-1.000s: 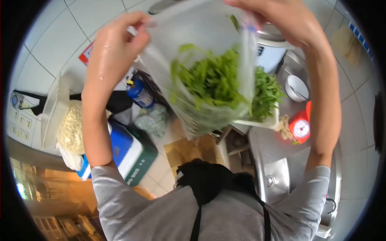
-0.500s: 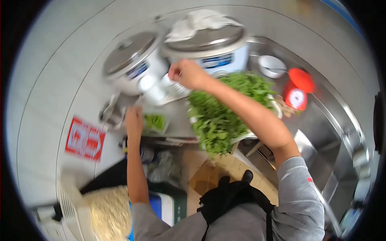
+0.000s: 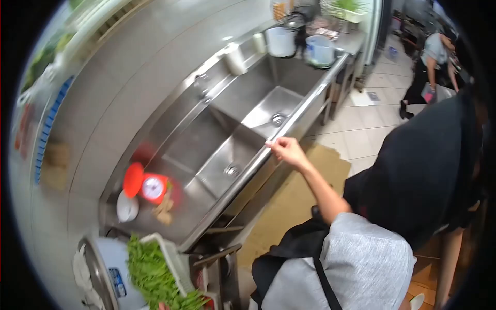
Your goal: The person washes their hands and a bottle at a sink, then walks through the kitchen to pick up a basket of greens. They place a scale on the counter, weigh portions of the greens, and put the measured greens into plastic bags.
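Note:
My right hand (image 3: 288, 151) is over the front rim of the steel sink (image 3: 243, 181), thumb and fingers pinched together. Something pale and tiny may be at the fingertips, too small to make out. Only a sliver of skin, apparently my left hand (image 3: 163, 306), shows at the bottom edge beside the leafy greens (image 3: 150, 268); its fingers are hidden. The greens lie in and over a white basket (image 3: 168, 263).
A red scale (image 3: 154, 188), white bowl (image 3: 127, 206) and ginger-like pieces (image 3: 164, 209) sit left of the basins. A large cooker (image 3: 121, 271) stands lower left. Close on the right is a person in black (image 3: 418, 165); another person (image 3: 436, 57) bends farther back.
The view has swung right toward the sink. My right hand has left the white cups by the cookers and is over the sink's edge; my left hand has nearly gone out of view.

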